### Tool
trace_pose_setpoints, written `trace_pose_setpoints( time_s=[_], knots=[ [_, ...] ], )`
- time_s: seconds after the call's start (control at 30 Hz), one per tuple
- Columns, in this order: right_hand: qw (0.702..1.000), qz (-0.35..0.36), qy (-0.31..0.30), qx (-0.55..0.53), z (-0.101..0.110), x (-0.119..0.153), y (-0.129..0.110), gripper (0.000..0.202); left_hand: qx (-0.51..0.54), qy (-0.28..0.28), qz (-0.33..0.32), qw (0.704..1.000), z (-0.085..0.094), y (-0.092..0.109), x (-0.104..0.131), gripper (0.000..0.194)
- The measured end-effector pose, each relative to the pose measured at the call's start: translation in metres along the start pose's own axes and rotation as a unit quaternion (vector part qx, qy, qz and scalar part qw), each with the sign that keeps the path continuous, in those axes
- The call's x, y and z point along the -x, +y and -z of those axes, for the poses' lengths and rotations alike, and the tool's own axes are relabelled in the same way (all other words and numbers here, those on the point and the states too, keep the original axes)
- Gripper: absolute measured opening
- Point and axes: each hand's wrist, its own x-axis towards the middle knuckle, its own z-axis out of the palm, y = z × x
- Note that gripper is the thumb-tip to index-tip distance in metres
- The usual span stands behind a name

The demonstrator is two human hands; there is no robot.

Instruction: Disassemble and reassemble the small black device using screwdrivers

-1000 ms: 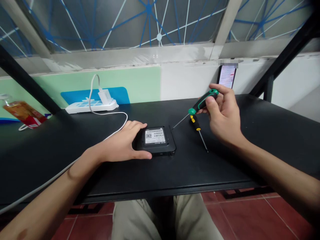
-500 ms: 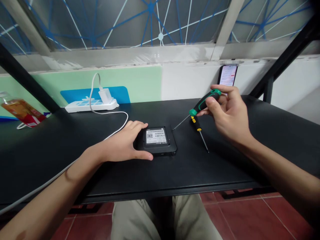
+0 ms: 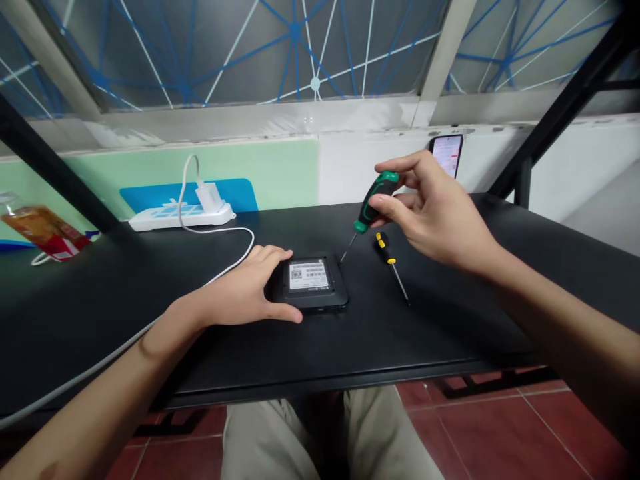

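A small black square device (image 3: pixel 313 287) with a white barcode label lies flat on the black desk (image 3: pixel 350 347). My left hand (image 3: pixel 250 290) grips its left side, thumb along the near edge. My right hand (image 3: pixel 430 210) holds a green-and-black screwdriver (image 3: pixel 370 203) by the handle. The shaft slants down and its tip sits at the device's far right corner. A second screwdriver (image 3: pixel 391 263), black with yellow bands, lies on the desk just right of the device, below my right hand.
A white power strip (image 3: pixel 183 213) with a charger and white cable (image 3: pixel 235 250) sits at the back left. A lit phone (image 3: pixel 447 155) leans on the back wall. An orange-red packet (image 3: pixel 45 233) lies far left. Black frame struts rise at both sides.
My right hand moved left and raised the green screwdriver more upright, bringing its tip in against the device's far right corner. My left hand stayed on the device.
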Motion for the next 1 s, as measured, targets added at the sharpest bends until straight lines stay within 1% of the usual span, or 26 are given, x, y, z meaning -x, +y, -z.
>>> trace_pose_setpoints(
  time_s=[0.07,0.13,0.27,0.37,0.47,0.57,0.63,0.73,0.93,1.0],
  knots=[
    [1.000,-0.005,-0.003,0.009,0.001,-0.001,0.000,0.040,-0.003,0.005,-0.003,1.000,-0.001,-0.001,0.000,0.105],
    [1.000,-0.027,0.003,0.004,0.004,0.000,0.001,0.039,-0.008,0.009,-0.006,1.000,-0.001,-0.001,0.000,0.104],
    [0.995,-0.087,0.011,-0.036,0.019,0.007,0.010,0.035,-0.012,0.008,-0.005,1.000,0.000,0.000,0.000,0.104],
    [0.988,-0.135,-0.013,-0.068,0.037,0.018,0.027,0.040,-0.012,0.009,-0.002,1.000,0.001,0.001,0.000,0.103],
    [0.978,-0.190,-0.032,-0.078,0.050,0.034,0.052,0.047,-0.007,0.010,-0.007,1.000,0.001,0.001,0.001,0.100],
    [0.975,-0.201,-0.067,-0.061,0.055,0.049,0.073,0.041,-0.005,0.008,-0.011,1.000,0.002,0.001,0.001,0.101],
    [0.975,-0.200,-0.084,-0.053,0.055,0.057,0.080,0.036,-0.008,0.006,-0.009,1.000,0.002,0.002,0.001,0.102],
    [0.974,-0.199,-0.097,-0.041,0.053,0.063,0.081,0.037,-0.014,0.005,-0.004,1.000,0.001,0.002,0.001,0.104],
    [0.967,-0.234,-0.099,-0.016,0.051,0.067,0.074,0.035,-0.020,-0.001,0.006,1.000,0.001,0.001,0.002,0.107],
    [0.967,-0.235,-0.097,0.005,0.051,0.069,0.072,0.035,-0.019,-0.001,0.004,1.000,0.001,0.001,0.002,0.107]
  ],
)
